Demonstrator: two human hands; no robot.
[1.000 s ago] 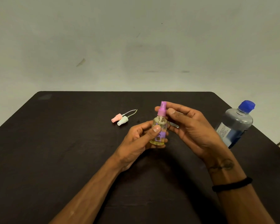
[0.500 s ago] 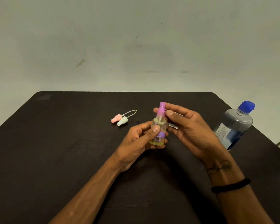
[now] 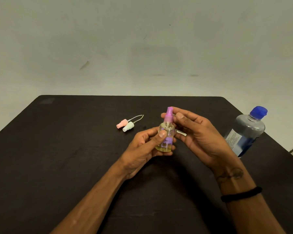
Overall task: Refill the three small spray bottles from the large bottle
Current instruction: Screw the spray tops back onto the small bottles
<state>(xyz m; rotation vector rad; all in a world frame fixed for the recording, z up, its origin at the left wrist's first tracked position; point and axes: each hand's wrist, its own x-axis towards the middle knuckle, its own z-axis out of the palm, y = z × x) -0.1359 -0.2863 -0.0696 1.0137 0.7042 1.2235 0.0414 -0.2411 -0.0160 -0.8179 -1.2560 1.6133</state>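
Left hand (image 3: 142,147) around spray bottle (image 3: 166,137)

A single wide-angle view looks from the person's head, forward and down across a dark table (image 3: 57,166) toward a pale wall (image 3: 142,39) behind its far edge. It sits close above both forearms, which enter from the bottom edge, with the hands near frame centre.
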